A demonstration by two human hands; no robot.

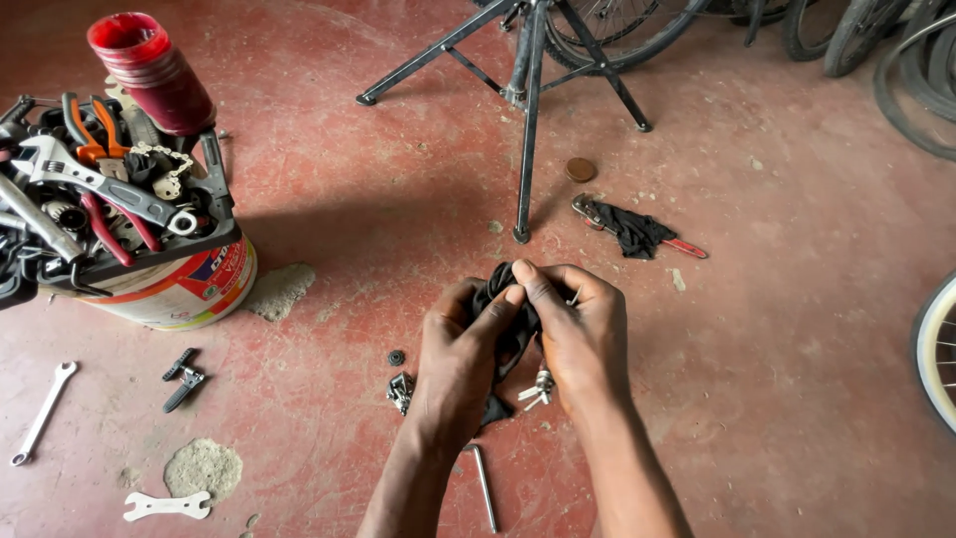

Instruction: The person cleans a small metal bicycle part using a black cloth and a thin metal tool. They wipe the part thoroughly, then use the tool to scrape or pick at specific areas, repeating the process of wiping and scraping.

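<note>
A white paint bucket [179,289] with a band of red, blue and yellow label colours is standing at the left, carrying a black tray [149,244] heaped with tools: an adjustable spanner [95,179], orange-handled pliers [95,134], red-handled cutters [110,229] and a short length of chain [159,159]. A stack of red plastic cups [149,75] is leaning on its side over the back of the tray.

The floor [777,329] is showing as worn red-painted concrete, scuffed and dusty, with grey patches where the paint is chipping away near the bucket and lower left. The black legs of a repair stand [528,110] are spreading across the top centre, and bicycle wheels [896,50] are crowding the top right corner; another pale rim [936,349] is cutting in at the right edge.

The left hand [458,359] and right hand [583,334] are both closing around a black cloth [503,319], bunched between them just above the floor, fingers pinching its folds. A small metal part [540,387] is poking out beneath the right hand; whether it is being held cannot be told.

Lying around the hands are a black washer [396,357], a small metal fitting [400,391] and a steel rod [484,486]. Further left are lying a ring spanner [40,413], a flat white spanner [166,505] and a black brake part [182,379]. Beyond the hands, a red-handled tool [687,246] is lying half under another dark rag [632,231], near a brown round disc [581,169]
</note>
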